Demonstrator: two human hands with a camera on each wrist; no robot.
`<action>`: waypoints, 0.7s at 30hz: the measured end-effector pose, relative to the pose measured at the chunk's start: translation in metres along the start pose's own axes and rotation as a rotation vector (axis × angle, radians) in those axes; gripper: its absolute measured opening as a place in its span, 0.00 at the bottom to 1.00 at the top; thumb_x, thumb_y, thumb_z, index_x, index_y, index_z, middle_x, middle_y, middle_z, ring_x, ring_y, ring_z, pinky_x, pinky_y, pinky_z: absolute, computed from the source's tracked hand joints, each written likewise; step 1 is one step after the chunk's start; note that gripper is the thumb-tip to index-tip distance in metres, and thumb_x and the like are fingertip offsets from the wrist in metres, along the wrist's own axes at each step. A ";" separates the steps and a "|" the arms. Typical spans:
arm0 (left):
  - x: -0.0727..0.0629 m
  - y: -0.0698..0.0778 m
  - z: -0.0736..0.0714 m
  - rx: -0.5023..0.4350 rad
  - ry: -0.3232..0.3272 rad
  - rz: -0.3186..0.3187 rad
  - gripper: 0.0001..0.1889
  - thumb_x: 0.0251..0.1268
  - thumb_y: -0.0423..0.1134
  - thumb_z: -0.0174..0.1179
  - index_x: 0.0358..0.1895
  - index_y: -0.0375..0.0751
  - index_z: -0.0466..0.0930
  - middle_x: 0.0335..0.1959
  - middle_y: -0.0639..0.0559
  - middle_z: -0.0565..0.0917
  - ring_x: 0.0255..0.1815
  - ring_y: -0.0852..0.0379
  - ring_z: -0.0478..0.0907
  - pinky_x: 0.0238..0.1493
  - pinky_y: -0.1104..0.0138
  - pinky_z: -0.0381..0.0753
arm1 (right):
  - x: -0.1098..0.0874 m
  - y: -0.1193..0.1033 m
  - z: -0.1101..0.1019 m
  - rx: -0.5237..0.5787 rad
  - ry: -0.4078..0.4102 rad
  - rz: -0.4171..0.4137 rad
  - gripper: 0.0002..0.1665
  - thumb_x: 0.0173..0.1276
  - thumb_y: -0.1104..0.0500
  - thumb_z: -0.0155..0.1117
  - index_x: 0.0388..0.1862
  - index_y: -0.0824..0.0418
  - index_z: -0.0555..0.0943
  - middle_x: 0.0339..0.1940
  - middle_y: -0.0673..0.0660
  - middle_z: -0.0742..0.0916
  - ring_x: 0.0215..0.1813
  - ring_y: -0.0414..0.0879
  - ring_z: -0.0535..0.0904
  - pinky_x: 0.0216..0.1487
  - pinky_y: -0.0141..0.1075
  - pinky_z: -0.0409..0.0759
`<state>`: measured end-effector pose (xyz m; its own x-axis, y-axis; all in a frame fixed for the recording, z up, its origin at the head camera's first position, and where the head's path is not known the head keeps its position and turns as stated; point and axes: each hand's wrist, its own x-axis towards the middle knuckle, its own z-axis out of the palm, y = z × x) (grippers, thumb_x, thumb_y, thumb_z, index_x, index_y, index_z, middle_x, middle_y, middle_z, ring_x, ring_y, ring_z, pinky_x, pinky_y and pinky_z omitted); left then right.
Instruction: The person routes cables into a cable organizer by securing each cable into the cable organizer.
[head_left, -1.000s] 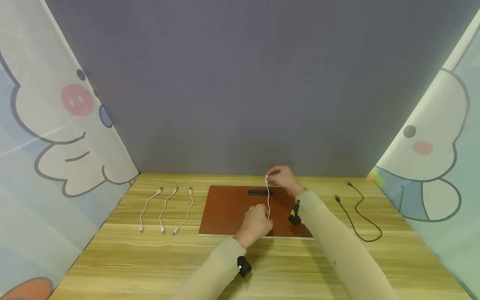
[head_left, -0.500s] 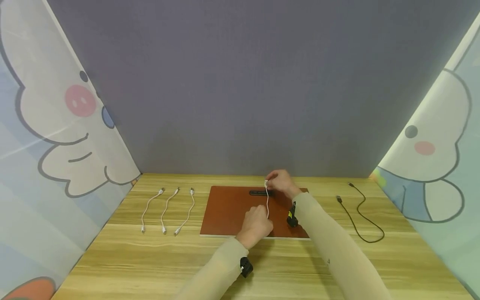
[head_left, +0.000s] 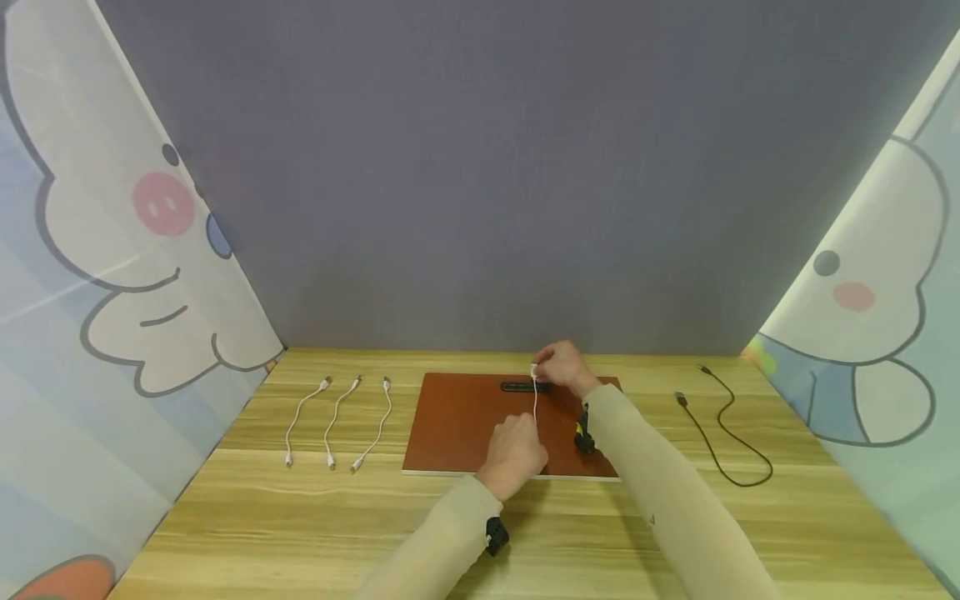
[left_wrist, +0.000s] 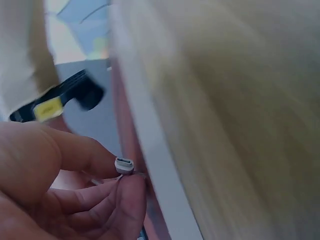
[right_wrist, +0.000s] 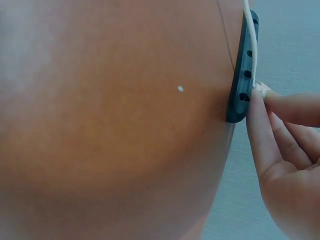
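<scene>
A short white charging cable [head_left: 536,402] runs between my two hands over a reddish-brown board [head_left: 453,425]. My left hand [head_left: 514,454] pinches its near end by the board's front edge; in the left wrist view the USB-C plug [left_wrist: 124,165] sticks out between thumb and finger. At the far end, my right hand [head_left: 564,367] pinches the other white plug [head_left: 534,370] between thumb and fingers. Right beside those fingers, a black slotted cable holder [head_left: 517,387] lies along the board's back edge; its notches show in the right wrist view, with the cable beside it.
On the wooden table [head_left: 315,533], three short white cables [head_left: 379,425] lie in a row left of the board. A longer black USB cable [head_left: 723,429] curves on the right. A grey panel [head_left: 480,183] stands behind, with printed cartoon sheets at both sides.
My right hand has come slightly down and toward the cable holder with the white plug. The left hand keeps its pinch near the front edge. The head view has shifted a little.
</scene>
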<state>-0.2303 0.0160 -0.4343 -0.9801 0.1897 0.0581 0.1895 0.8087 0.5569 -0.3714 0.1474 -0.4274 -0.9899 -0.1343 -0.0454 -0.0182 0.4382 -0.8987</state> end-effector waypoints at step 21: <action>0.002 0.008 0.012 0.309 0.032 0.113 0.09 0.56 0.33 0.72 0.23 0.40 0.81 0.20 0.48 0.81 0.20 0.49 0.82 0.20 0.62 0.81 | 0.004 -0.005 0.003 -0.438 -0.012 -0.096 0.11 0.67 0.66 0.68 0.46 0.70 0.87 0.44 0.64 0.89 0.45 0.56 0.87 0.47 0.43 0.85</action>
<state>-0.2298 0.0291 -0.4399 -0.9523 0.2745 0.1336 0.3014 0.9151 0.2678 -0.3752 0.1418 -0.4246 -0.9792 -0.2015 0.0218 -0.1701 0.7583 -0.6293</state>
